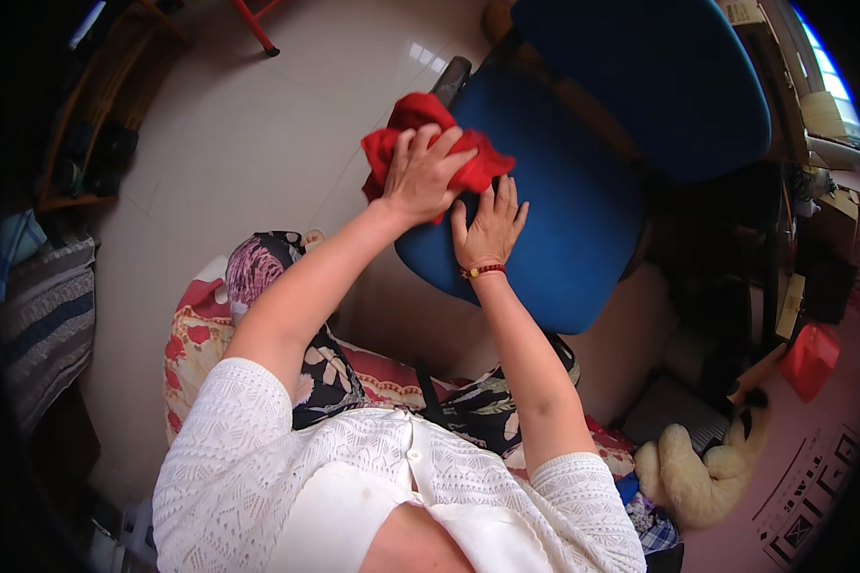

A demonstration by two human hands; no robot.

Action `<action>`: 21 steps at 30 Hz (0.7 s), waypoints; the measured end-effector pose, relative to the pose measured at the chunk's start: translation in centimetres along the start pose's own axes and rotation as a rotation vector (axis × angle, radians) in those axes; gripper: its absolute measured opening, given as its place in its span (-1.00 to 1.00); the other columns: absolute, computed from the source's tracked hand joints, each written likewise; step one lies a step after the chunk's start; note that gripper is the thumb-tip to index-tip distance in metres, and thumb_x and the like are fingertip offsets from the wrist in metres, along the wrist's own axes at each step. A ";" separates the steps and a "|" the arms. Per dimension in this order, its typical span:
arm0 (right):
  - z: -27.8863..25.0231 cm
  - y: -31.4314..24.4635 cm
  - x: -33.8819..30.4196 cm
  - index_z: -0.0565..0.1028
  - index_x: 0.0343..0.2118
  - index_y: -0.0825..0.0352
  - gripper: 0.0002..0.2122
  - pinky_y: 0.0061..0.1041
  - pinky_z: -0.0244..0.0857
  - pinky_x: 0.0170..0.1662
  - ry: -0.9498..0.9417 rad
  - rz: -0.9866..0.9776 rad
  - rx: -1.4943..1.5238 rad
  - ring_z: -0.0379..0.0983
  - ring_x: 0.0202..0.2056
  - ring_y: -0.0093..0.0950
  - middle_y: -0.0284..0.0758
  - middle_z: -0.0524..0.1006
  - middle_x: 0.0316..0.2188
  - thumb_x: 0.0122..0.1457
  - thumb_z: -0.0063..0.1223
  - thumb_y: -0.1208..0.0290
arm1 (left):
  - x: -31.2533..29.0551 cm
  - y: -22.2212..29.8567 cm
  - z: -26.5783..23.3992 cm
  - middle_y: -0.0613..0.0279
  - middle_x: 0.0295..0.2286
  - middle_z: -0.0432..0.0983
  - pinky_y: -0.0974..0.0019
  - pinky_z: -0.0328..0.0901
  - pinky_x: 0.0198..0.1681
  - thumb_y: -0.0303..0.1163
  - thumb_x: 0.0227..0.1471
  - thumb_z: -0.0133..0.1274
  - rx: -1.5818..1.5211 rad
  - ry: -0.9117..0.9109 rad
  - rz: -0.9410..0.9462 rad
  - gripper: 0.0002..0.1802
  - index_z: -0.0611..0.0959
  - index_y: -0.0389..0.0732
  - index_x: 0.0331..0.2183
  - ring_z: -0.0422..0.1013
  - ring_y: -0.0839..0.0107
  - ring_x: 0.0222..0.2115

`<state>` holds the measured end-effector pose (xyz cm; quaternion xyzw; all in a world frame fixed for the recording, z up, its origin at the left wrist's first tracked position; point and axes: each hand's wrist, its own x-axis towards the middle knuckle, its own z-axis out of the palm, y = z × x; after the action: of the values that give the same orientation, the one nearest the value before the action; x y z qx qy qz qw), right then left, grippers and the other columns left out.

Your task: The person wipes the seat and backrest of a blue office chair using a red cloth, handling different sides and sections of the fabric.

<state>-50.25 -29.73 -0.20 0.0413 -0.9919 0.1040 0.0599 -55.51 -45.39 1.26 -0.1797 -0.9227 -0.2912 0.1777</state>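
Note:
My left hand (419,181) presses down on a crumpled red cloth (417,111), its fingers bent over the fabric. The cloth lies over the left edge of a blue office chair's seat (564,210) and hides part of the dark armrest (452,81). Beside it, my right hand (490,227) rests flat on the seat with the fingers stretched out. A bracelet of dark red beads (483,271) circles my right wrist. Behind the seat rises the chair's blue backrest (650,76).
A wooden shelf (76,143) stands at the far left, with striped folded fabric (53,325) nearer. Red furniture legs (255,27) show at the top. On the right are a dark desk (736,248), a red bag (810,363) and a cream plush toy (688,477). The floor (239,143) is pale tile.

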 end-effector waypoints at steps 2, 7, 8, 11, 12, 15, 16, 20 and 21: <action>-0.2 -0.2 0.1 0.22 0.24 0.11 -0.40 0.06 -0.33 0.32 0.007 0.007 0.023 -0.07 0.33 -0.23 -0.20 0.10 0.30 0.13 -0.04 0.06 | 2.7 -0.2 1.3 0.27 0.02 0.34 0.02 0.00 0.10 -0.26 -0.16 0.18 0.054 0.039 -0.003 -0.58 0.65 0.00 -0.15 0.17 0.22 0.04; -0.3 -0.8 0.4 0.22 0.24 0.09 -0.40 0.07 -0.34 0.32 0.031 -0.008 0.034 -0.07 0.33 -0.23 -0.21 0.10 0.30 0.12 -0.05 0.06 | 7.3 -0.7 4.0 0.33 0.01 0.36 0.02 -0.01 0.08 -0.29 -0.21 0.19 0.195 0.022 -0.071 -0.51 0.64 0.07 -0.11 0.16 0.29 0.07; -0.3 -0.8 0.5 0.21 0.25 0.08 -0.40 0.08 -0.34 0.31 0.027 -0.004 0.018 -0.08 0.33 -0.23 -0.22 0.09 0.30 0.12 -0.06 0.05 | 7.5 -0.6 4.1 0.35 -0.03 0.39 0.02 0.02 0.07 -0.24 -0.21 0.20 0.209 0.040 -0.064 -0.53 0.65 0.07 -0.13 0.20 0.29 0.04; -0.2 -0.5 0.6 0.20 0.24 0.09 -0.42 0.07 -0.31 0.31 0.022 -0.011 -0.004 -0.07 0.33 -0.22 -0.21 0.09 0.30 0.14 -0.10 0.06 | 6.8 -0.6 3.8 0.35 -0.09 0.41 0.04 0.07 0.06 -0.23 -0.20 0.20 0.183 0.005 -0.049 -0.54 0.64 0.06 -0.14 0.24 0.30 0.00; -0.1 -0.7 0.5 0.19 0.25 0.10 -0.41 0.07 -0.32 0.31 -0.001 -0.009 -0.005 -0.08 0.33 -0.22 -0.21 0.08 0.31 0.14 -0.10 0.05 | 5.8 -0.6 3.4 0.34 -0.15 0.43 0.07 0.10 0.04 -0.21 -0.20 0.20 0.164 0.011 -0.044 -0.54 0.63 0.06 -0.14 0.28 0.31 -0.05; 0.2 0.1 0.5 0.19 0.25 0.10 -0.41 0.07 -0.33 0.31 0.013 0.003 0.000 -0.09 0.34 -0.22 -0.21 0.07 0.31 0.15 -0.10 0.04 | 2.1 0.9 2.4 0.25 -0.21 0.41 0.05 0.22 -0.07 -0.24 -0.22 0.20 -0.052 0.083 -0.199 -0.60 0.64 0.03 -0.20 0.31 0.19 -0.11; 0.3 0.5 0.5 0.19 0.25 0.10 -0.41 0.07 -0.33 0.31 0.013 0.004 -0.016 -0.09 0.34 -0.23 -0.21 0.07 0.31 0.15 -0.11 0.03 | 0.6 1.1 2.0 0.23 -0.22 0.41 0.03 0.24 -0.09 -0.23 -0.21 0.21 -0.085 0.082 -0.249 -0.60 0.63 0.03 -0.20 0.32 0.16 -0.12; 0.6 0.8 0.6 0.17 0.26 0.09 -0.41 0.07 -0.36 0.32 -0.027 0.022 -0.026 -0.13 0.35 -0.25 -0.22 0.04 0.33 0.17 -0.16 0.00 | -4.6 2.4 -0.8 0.17 -0.20 0.38 0.01 0.28 -0.09 -0.19 -0.18 0.21 -0.133 0.066 -0.389 -0.56 0.58 0.01 -0.16 0.33 0.06 -0.13; 0.5 0.7 0.7 0.17 0.26 0.09 -0.41 0.08 -0.38 0.32 -0.041 0.030 -0.018 -0.15 0.36 -0.25 -0.22 0.02 0.33 0.18 -0.18 -0.01 | -5.8 2.5 -0.9 0.17 -0.18 0.37 -0.02 0.26 -0.07 -0.17 -0.17 0.21 -0.165 0.075 -0.436 -0.56 0.57 0.02 -0.16 0.31 0.06 -0.10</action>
<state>-51.06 -29.24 -0.68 0.0280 -0.9944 0.0948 0.0383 -49.14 -45.32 0.58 0.0210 -0.9055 -0.4037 0.1293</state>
